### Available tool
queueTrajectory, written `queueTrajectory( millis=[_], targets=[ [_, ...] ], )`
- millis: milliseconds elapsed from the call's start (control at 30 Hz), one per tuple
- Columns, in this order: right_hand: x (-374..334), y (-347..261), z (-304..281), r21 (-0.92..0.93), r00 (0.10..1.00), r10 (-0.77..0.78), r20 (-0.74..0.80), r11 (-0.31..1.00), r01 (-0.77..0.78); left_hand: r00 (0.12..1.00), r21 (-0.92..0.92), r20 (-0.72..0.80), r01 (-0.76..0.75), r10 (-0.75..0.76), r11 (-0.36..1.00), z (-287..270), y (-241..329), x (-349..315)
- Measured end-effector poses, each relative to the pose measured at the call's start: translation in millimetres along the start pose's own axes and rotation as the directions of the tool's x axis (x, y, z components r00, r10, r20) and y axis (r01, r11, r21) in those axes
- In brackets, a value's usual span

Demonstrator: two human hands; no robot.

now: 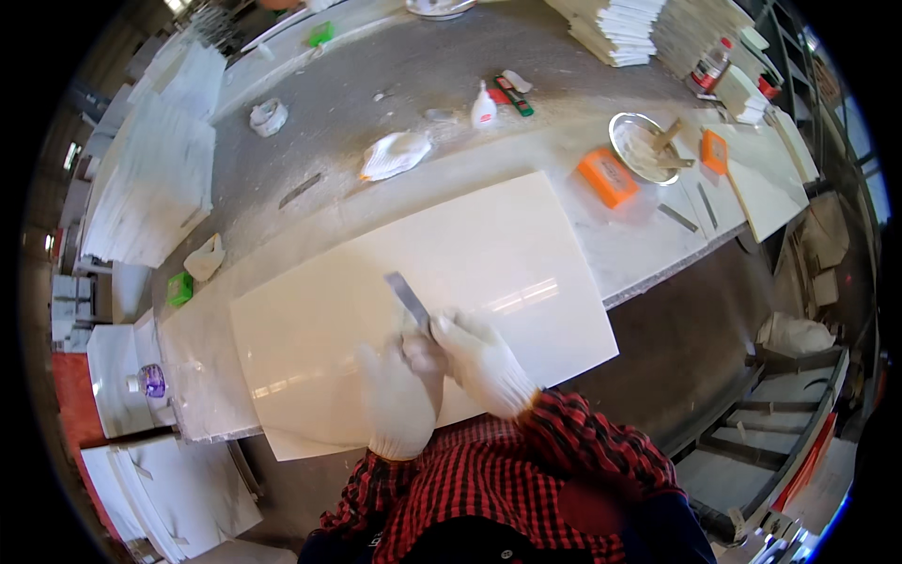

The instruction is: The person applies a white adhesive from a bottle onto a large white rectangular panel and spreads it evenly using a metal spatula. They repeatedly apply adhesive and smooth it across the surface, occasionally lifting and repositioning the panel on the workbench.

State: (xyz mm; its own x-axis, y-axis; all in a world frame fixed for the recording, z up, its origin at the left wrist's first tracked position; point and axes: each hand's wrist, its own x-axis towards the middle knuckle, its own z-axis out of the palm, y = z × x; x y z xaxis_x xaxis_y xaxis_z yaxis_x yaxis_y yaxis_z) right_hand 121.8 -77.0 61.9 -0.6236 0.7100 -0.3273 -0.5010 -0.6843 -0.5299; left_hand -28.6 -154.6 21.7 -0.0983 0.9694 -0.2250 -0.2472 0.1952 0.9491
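Note:
A narrow flat metal blade (407,296) points up and to the left above a glossy white slab (507,235). Closed around its lower end is my right hand (479,362), in a white knit glove. My left hand (402,399), gloved the same way, is beside it, its fingers close to the blade's lower end. Motion blurs the left fingers, so I cannot make out whether they grip the blade. The slab lies tilted across the near side of the workbench, and its front edge reaches past the bench toward me.
A metal bowl (620,141) with sticks in it stands at right, near an orange box (608,179) and loose metal strips (678,218). Farther back lie a white cloth (396,155) and a small white bottle (484,108). Stacked slabs (155,179) rise at left.

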Motion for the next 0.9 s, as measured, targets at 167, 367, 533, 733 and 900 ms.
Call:
queueTrajectory(
  millis=[167,367,533,733,900],
  targets=[
    [30.7,-7.4,4.3,-0.26,0.924,-0.21,-0.32,0.957,0.127,0.99,-0.521,-0.046,0.088,-0.13,0.849,51.2,42.9,-11.6],
    [21.1,-0.9,5.8,-0.357,0.9,-0.276,-0.336,0.922,0.15,0.977,-0.307,-0.141,0.111,-0.16,0.945,31.3,44.2,-22.6],
    [-2.5,0.9,20.7,-0.58,0.958,-0.172,-0.229,0.815,0.008,0.933,0.101,-0.313,-0.156,0.18,0.983,29.5,59.9,-5.9],
    [-20.7,-15.6,16.7,-0.548,0.989,-0.008,-0.147,0.833,-0.075,0.948,0.275,-0.318,0.086,0.006,0.957,47.8,90.4,19.7],
    [-23.9,-23.5,-6.4,-0.591,0.989,0.034,-0.144,0.799,-0.113,0.988,0.46,0.152,-0.073,0.003,0.885,36.1,82.2,38.5]
  ],
)
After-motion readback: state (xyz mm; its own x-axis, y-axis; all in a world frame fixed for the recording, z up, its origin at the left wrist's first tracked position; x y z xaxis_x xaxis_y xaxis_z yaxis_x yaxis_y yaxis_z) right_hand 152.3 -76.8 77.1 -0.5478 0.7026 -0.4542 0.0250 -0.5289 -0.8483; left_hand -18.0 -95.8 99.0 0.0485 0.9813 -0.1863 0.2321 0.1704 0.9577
